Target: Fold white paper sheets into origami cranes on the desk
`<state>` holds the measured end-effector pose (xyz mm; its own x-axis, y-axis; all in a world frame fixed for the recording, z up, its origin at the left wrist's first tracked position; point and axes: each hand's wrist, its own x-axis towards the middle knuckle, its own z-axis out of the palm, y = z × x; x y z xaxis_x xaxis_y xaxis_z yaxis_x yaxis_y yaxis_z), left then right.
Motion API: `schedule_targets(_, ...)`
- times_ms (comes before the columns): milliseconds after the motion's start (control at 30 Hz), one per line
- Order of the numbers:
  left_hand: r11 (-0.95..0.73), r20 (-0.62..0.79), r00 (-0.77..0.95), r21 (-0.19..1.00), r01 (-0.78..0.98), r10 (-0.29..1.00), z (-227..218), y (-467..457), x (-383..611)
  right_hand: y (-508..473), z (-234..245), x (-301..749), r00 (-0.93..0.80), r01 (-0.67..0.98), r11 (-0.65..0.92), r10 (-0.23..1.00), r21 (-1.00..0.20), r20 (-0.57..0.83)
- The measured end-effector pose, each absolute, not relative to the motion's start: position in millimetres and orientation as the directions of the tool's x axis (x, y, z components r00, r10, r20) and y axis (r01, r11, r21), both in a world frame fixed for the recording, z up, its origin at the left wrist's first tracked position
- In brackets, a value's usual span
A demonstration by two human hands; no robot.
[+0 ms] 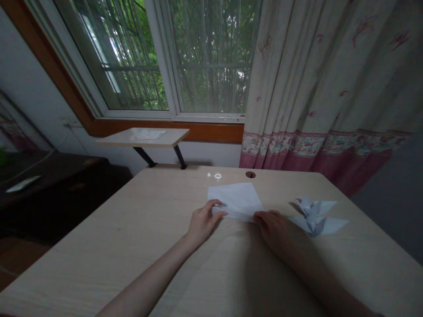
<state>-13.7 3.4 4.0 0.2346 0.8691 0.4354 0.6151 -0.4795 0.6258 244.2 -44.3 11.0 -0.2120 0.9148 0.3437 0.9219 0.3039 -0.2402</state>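
A white sheet of paper (236,199) lies on the desk in front of me, with faint creases across it. My left hand (205,220) holds its near left edge, the index finger resting on top and the thumb by the lower edge. At the near right corner, my right hand (272,226) has its thumb and fingers closed on the paper. To the right of that hand sit folded white paper cranes (315,220), close together with their wings spread; the overlap hides where one ends.
The pale wooden desk (148,220) has a round cable hole (250,175) near its back edge. A small raised shelf (145,137) at back left carries white paper (148,134). Beyond are a window (211,57) and a flowered curtain (307,88). Left stands a dark table (49,171).
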Motion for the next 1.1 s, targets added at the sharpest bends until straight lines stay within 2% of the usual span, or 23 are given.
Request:
schedule_targets(267,-0.497,0.491,0.247,0.483,0.721,0.836,7.0,-1.0,-12.5,-46.2,31.2,238.5,-0.295,0.921,0.333,0.935,-0.201,0.196)
schedule_targets(400,-0.458,0.474,0.228,0.456,0.763,0.85,6.6,-0.5,-11.6,-46.8,37.7,238.3,-0.289,0.933,0.31,0.948,-0.183,0.132)
schedule_targets(533,-0.471,0.508,0.219,0.444,0.762,0.833,9.2,0.6,-11.4,-47.7,42.6,239.3,-0.281,0.932,0.289,0.957,-0.218,0.068)
schedule_targets(633,-0.548,0.598,0.238,0.41,0.73,0.765,10.9,1.6,-11.3,-47.7,44.7,239.5,-0.251,0.938,0.248,0.968,-0.242,0.018)
schedule_targets(833,-0.662,0.791,0.245,0.25,0.707,0.56,12.1,-1.9,-9.7,-49.6,57.9,232.1,-0.206,0.948,0.183,0.976,-0.26,-0.065)
schedule_targets(967,-0.7,0.808,0.336,0.127,0.703,0.484,16.6,-9.6,-5.7,-54.2,70.7,226.1,-0.209,0.944,0.18,0.975,-0.277,-0.08)
schedule_targets(1100,-0.703,0.73,0.43,0.098,0.704,0.532,20.2,-13.5,-0.3,-57.8,70.4,223.9,-0.2,0.949,0.185,0.979,-0.254,-0.034)
